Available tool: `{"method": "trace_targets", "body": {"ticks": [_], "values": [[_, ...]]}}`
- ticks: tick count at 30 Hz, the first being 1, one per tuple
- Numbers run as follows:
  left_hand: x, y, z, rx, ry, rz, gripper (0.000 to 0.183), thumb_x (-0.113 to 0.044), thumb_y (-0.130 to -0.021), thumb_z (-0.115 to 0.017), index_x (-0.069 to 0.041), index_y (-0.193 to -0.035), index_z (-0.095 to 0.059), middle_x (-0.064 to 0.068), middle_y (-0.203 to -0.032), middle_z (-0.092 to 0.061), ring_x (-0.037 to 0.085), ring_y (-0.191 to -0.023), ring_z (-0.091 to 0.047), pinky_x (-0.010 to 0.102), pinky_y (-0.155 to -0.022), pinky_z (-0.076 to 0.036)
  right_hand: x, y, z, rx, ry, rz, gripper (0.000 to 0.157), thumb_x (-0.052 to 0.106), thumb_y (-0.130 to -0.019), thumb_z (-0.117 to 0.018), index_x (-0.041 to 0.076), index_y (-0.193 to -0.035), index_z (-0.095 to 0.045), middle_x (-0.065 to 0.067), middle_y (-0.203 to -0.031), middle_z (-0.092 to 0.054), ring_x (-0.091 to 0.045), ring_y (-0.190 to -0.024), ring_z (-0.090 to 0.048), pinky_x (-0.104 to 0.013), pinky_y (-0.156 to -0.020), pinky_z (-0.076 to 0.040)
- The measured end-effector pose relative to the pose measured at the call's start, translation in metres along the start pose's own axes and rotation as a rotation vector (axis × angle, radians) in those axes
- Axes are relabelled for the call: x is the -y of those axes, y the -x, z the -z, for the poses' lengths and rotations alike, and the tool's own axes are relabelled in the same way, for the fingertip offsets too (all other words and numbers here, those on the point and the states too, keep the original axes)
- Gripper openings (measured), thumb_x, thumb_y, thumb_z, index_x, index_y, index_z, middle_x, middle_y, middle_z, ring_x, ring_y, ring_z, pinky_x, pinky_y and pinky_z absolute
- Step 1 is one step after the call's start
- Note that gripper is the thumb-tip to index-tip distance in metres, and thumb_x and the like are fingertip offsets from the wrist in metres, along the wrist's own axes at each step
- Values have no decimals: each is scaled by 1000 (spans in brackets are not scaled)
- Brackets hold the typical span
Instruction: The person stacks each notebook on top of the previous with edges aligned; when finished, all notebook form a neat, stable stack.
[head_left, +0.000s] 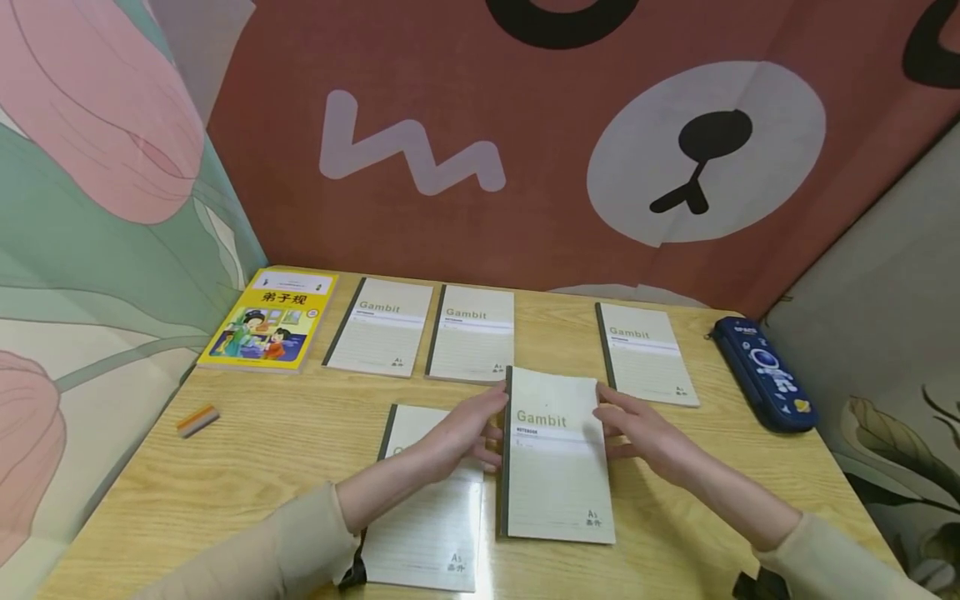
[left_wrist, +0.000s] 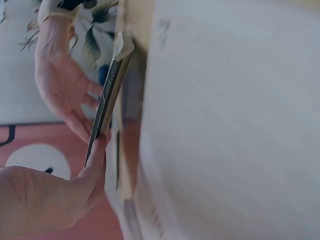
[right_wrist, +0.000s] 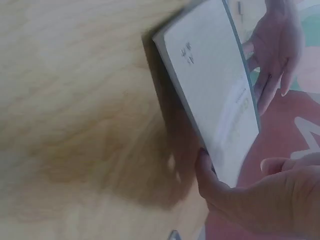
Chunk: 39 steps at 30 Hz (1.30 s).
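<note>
A cream Gambit notebook [head_left: 558, 475] with a dark spine is held slightly above the table between both hands. My left hand [head_left: 463, 433] grips its spine side near the upper part, the thumb along the edge. On the opposite side my right hand [head_left: 641, 429] holds the notebook's right edge. The right wrist view shows the notebook [right_wrist: 210, 85] tilted, with its shadow on the wood below. Under my left forearm lies another Gambit notebook [head_left: 427, 525], partly covered by that arm. Parts of the fingers are hidden beneath the held notebook.
Farther back lie Gambit notebooks at the left [head_left: 378, 329], in the middle [head_left: 470, 333] and at the right [head_left: 651, 354]. A yellow picture book [head_left: 270, 321] is at the far left, an eraser [head_left: 198, 420] in front of it. A blue pencil case [head_left: 763, 375] lies at the right edge.
</note>
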<state>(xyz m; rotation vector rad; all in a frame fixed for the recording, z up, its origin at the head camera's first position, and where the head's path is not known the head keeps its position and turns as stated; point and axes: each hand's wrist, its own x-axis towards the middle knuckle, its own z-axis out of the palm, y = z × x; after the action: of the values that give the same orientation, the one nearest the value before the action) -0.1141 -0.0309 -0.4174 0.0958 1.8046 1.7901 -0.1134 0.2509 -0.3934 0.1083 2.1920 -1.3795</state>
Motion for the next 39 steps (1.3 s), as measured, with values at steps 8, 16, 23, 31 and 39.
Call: {"method": "trace_targets", "body": {"ticks": [8, 16, 23, 31, 39], "values": [[-35, -13, 31, -73, 12, -27, 59, -38, -110, -42, -18, -163, -29, 13, -158, -49, 29, -126, -61, 35, -94, -62, 36, -14, 12, -44, -115, 115, 68, 29, -111, -43, 8, -166, -9, -15, -174, -11, -13, -113, -55, -27, -96, -57], [-60, -26, 69, -196, 107, -71, 56, -36, -110, -44, -21, -163, -31, 5, -162, -42, 26, -138, -52, 41, -114, -50, 68, -52, 8, -86, -438, 191, 68, 30, -110, -45, 10, -166, -11, -12, -172, -20, -30, -148, -42, -38, -121, -43], [-64, -45, 95, -267, 256, -150, 53, -32, -111, -44, -16, -161, -37, 8, -158, -44, 26, -141, -46, 42, -123, -40, 85, -91, -5, -115, -775, 250, 65, 26, -110, -41, 9, -165, -10, -18, -170, -20, -34, -156, -31, -41, -131, -28], [-56, -65, 117, -313, 400, -204, 48, -25, -112, -40, -11, -158, -40, 11, -161, -44, 26, -145, -42, 41, -128, -32, 84, -137, -20, -129, -1001, 285, 58, 21, -110, -40, 10, -164, -20, -23, -169, -27, -31, -157, -32, -35, -131, -27], [-47, -80, 134, -307, 417, -200, 51, -24, -111, -41, -5, -159, -38, 16, -162, -42, 27, -148, -38, 43, -128, -29, 71, -168, -31, -95, -1071, 288, 53, 18, -108, -40, 7, -158, -28, -26, -167, -28, -33, -156, -33, -36, -131, -29]]}}
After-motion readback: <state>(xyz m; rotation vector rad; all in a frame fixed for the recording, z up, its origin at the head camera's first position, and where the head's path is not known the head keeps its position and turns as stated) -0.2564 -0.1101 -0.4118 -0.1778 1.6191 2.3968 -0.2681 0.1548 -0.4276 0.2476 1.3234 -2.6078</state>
